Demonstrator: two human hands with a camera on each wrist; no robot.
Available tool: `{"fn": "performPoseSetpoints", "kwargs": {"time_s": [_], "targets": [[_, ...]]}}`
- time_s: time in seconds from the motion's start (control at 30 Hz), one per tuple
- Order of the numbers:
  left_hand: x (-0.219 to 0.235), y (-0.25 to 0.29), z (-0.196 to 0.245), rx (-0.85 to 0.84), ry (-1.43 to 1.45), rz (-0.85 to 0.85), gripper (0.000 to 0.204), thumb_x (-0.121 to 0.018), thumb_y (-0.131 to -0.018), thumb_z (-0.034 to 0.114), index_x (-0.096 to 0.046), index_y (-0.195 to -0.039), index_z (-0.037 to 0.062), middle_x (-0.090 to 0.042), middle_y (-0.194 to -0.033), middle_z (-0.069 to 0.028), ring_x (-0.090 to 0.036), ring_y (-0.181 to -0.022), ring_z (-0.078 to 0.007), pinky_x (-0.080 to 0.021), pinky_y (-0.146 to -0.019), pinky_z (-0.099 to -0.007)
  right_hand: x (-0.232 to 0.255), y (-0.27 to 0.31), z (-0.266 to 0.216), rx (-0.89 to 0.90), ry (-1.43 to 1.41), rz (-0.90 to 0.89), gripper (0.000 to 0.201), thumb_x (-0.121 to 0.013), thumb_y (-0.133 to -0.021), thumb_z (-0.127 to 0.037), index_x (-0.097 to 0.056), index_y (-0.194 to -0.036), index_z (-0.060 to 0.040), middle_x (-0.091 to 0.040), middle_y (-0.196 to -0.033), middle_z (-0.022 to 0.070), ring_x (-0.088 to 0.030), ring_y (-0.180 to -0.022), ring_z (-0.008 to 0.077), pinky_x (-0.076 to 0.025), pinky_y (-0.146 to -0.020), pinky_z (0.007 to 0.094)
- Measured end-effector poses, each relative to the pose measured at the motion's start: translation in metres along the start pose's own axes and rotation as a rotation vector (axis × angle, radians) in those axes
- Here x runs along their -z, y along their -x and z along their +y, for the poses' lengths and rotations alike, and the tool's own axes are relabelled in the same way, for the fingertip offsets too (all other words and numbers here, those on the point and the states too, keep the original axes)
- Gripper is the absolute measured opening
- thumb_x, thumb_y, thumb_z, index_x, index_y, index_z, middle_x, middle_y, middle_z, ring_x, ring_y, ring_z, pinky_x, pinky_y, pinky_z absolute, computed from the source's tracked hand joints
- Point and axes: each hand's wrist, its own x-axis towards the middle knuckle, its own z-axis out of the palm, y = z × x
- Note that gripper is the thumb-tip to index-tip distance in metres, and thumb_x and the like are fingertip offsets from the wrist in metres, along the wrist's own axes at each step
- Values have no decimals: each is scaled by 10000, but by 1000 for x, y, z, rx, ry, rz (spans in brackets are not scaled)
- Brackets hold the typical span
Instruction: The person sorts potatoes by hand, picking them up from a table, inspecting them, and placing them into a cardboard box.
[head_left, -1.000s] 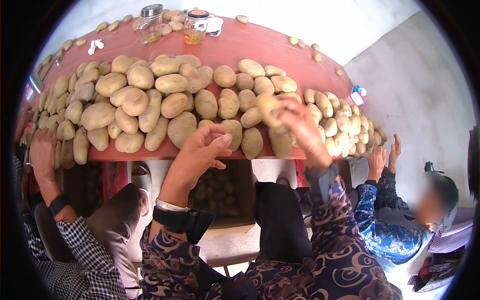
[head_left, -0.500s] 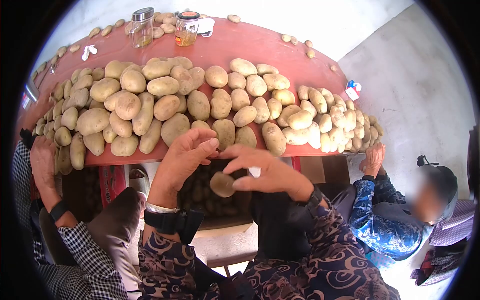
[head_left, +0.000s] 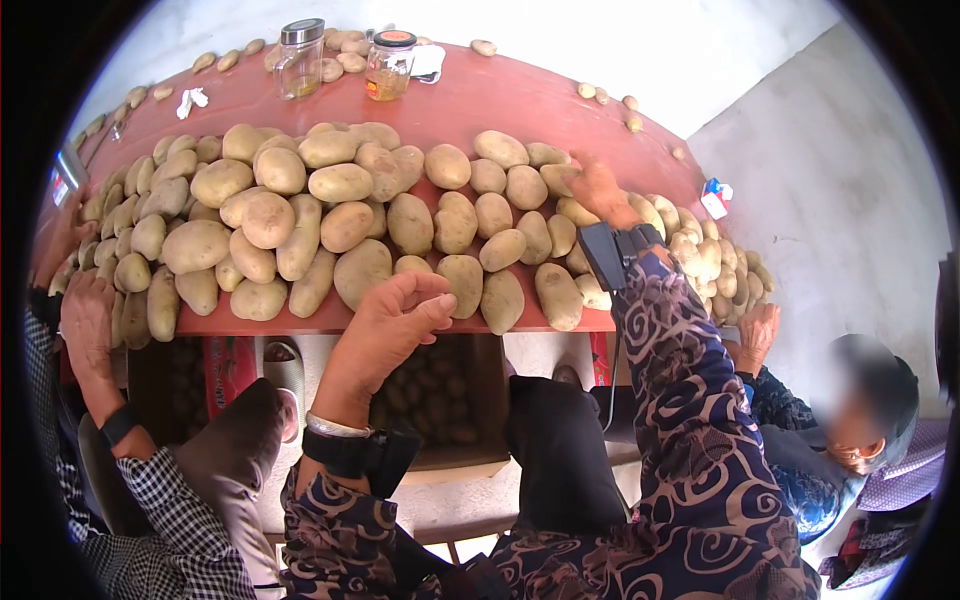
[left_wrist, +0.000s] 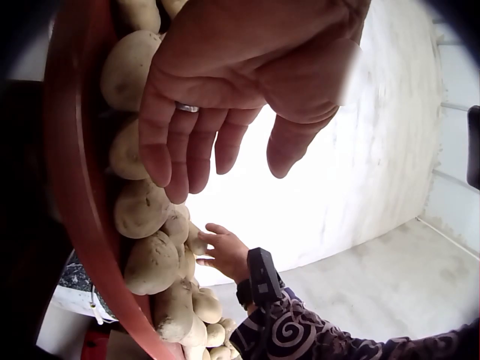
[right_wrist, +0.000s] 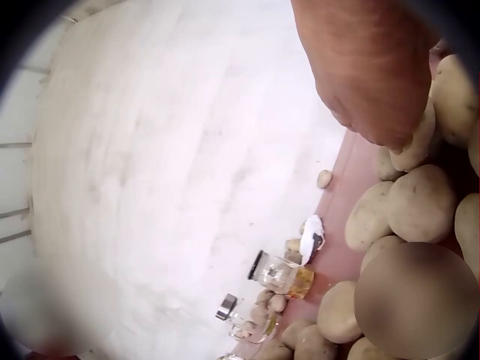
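A red table [head_left: 480,90] is covered with a heap of potatoes [head_left: 340,220]. My left hand [head_left: 395,315] hovers at the table's front edge with loosely curled fingers and holds nothing; the left wrist view shows the left hand [left_wrist: 225,142] bare, a ring on one finger. My right hand [head_left: 597,192] reaches far over the right part of the heap, its fingers resting on potatoes. In the right wrist view the right hand [right_wrist: 375,82] lies just above potatoes [right_wrist: 416,202]. No potato is lifted.
Under the table edge stands a box of potatoes [head_left: 430,385]. Two glass jars [head_left: 298,58] [head_left: 388,60] stand at the far side. Another person's hand [head_left: 88,310] rests on the left edge, and a third person's hand [head_left: 758,325] at the right.
My right hand carried a potato down from the heap to over the box below, then rose without it and reached back onto the heap. The left hand barely moved.
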Motion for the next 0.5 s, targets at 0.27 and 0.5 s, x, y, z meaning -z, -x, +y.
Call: {"fn": "performPoseSetpoints", "kwargs": {"time_s": [0.27, 0.5], "targets": [[2, 0, -1, -1, 43, -23, 298, -580, -819, 240, -522, -1022, 31, -561, -935, -37, -546, -805, -106, -429, -653, -228, -4, -6, -4, -174, -84, -189, 441, -561, -739, -109, -460, -1161, -36, -560, -1032, 182, -546, -934, 322, -455, -782, 407], [-9, -2, 0, -57, 407, 131, 371, -572, -821, 193, -433, -1126, 34, -560, -961, -76, -580, -837, -179, -492, -636, -278, 67, 103, -105, 266, -796, -486, 417, -583, -807, -219, -470, -1169, -48, -510, -1107, 92, -520, -948, 212, -434, -808, 334]]}}
